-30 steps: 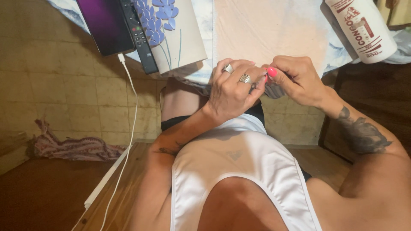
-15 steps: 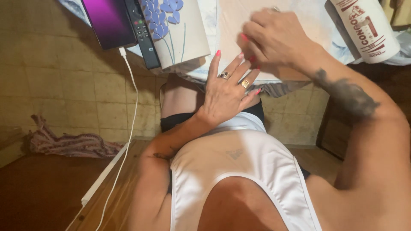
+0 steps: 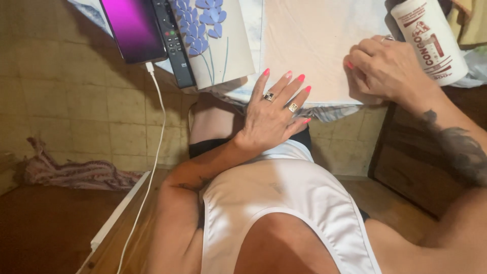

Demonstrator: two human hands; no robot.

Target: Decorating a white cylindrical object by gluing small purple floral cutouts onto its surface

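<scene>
Closest in, the person's white top (image 3: 284, 203) fills the lower view, with both forearms reaching out from it. The left hand (image 3: 269, 119) lies flat at the near edge of the counter (image 3: 324, 109), its fingers (image 3: 299, 83) spread wide and straight, holding nothing; the tips rest on the pale cloth (image 3: 309, 45) that covers the counter there. The right hand (image 3: 388, 71) sits further right on the same cloth, fingers curled loosely under, knuckles up; I cannot tell whether they pinch anything. Just beyond that hand, touching or nearly so, lies a white bottle (image 3: 431, 40) on its side. Further off to the left, a flowered card (image 3: 218, 35) lies on the counter, a black remote (image 3: 175, 45) lies along it, and beside that a phone (image 3: 132, 28) glows purple, its white cable (image 3: 154, 132) trailing down toward the floor.
</scene>
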